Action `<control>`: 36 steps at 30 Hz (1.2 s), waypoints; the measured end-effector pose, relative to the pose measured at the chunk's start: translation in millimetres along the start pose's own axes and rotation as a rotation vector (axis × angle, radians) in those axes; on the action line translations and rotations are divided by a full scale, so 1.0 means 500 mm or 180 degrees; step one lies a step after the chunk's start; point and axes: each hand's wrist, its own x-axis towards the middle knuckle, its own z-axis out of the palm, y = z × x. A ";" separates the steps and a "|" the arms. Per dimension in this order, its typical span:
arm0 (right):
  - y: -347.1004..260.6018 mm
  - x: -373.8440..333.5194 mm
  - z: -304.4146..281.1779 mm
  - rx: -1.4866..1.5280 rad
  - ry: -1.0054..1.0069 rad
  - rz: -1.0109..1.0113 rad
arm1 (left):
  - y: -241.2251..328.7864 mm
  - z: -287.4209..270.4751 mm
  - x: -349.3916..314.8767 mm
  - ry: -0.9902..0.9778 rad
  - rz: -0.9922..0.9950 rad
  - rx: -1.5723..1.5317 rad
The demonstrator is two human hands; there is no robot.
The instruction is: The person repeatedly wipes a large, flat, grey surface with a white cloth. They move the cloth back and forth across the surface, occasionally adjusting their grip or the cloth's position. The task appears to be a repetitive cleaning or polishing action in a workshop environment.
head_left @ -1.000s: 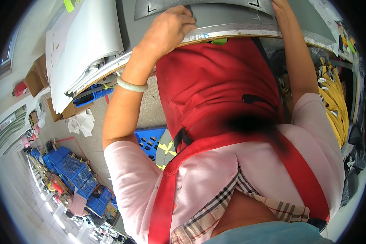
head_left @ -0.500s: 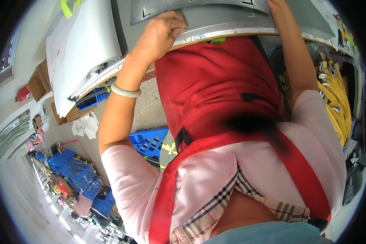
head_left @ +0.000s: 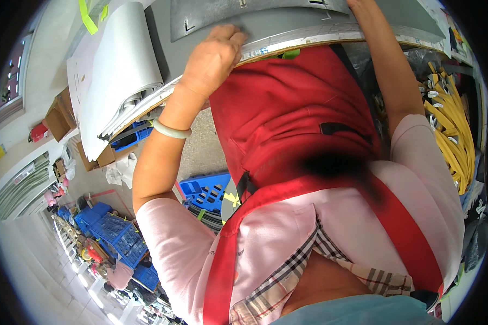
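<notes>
My left hand [head_left: 214,58] is at the near edge of a worktable, its fingers curled closed beside a dark grey sheet [head_left: 279,33]. The fingertips are slightly blurred, and I cannot make out whether anything is pinched in them. On this sheet lies a curved, dull grey template plate [head_left: 217,21] with small L-shaped cut-outs near its near edge. My right hand [head_left: 357,3] is at the right end of the plate, mostly cut off by the top of the picture, its fingers hidden. A pale bracelet [head_left: 171,129] circles my left wrist.
A folded stack of white sheeting [head_left: 127,59] lies left of my left hand on the table. Below the table edge are a blue plastic crate [head_left: 206,190] and cardboard boxes [head_left: 98,157]. A bundle of yellow strips [head_left: 451,132] hangs at the right. Blue carts [head_left: 119,233] stand farther left.
My left hand has shifted slightly left and toward me, its fingertips now blurred. The whole view has tilted a little. My right hand stays by the right end of the plate.
</notes>
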 end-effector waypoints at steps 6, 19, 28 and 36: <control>0.004 0.006 0.002 0.0300 -0.0133 -0.0062 | 0.016 0.012 0.028 0.0014 -0.0018 0.0106; -0.131 -0.124 0.010 0.0435 0.0042 -0.0827 | 0.184 0.228 0.418 0.0435 0.0358 0.0224; -0.013 -0.120 -0.208 -0.0527 0.1061 -0.0731 | 0.127 0.247 0.428 0.0755 -0.0076 -0.0342; -0.079 -0.175 -0.192 0.0493 0.0860 -0.0080 | -0.269 0.074 0.260 0.2767 -0.2005 -0.1073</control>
